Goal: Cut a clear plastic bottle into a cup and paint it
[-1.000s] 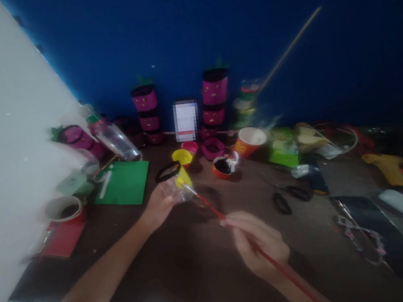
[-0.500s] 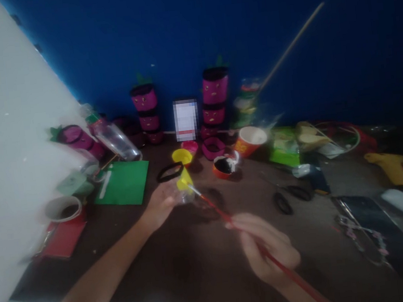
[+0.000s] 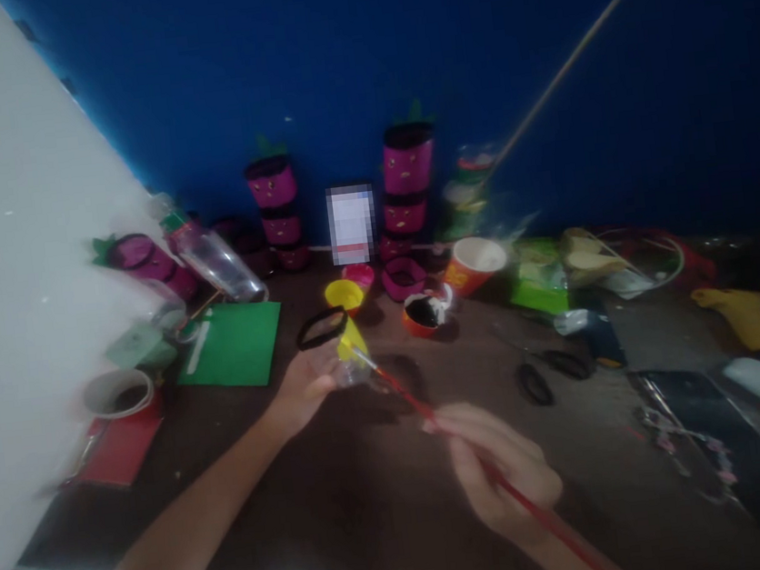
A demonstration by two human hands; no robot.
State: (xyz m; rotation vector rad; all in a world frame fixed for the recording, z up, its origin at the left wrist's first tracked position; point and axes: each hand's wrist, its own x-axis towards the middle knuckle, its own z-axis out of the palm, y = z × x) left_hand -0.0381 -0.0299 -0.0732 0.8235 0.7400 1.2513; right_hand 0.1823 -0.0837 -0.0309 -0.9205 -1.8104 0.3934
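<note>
My left hand (image 3: 302,393) grips a clear plastic cup (image 3: 347,373) with a black rim and a yellow painted patch on its side. Fingers of my right hand (image 3: 500,463) are closed round a long red paintbrush (image 3: 402,390), whose tip touches the yellow patch. Just behind the cup are a yellow paint pot (image 3: 344,297) and a pink pot (image 3: 358,276). An orange pot (image 3: 423,316) with dark contents stands to the right of them, below a purple ring-shaped piece (image 3: 403,279).
Purple towers with faces (image 3: 273,192) stand at the blue wall. Green paper (image 3: 232,346), a paper cup (image 3: 119,397) and a leaning bottle (image 3: 216,260) are on the left. Rightwards lie scissors (image 3: 535,384), a black phone (image 3: 727,438) and a yellow glue gun (image 3: 740,315).
The yellow patch on the cup shows slightly larger, and the brush tip has shifted a little along it. Both hands keep their holds.
</note>
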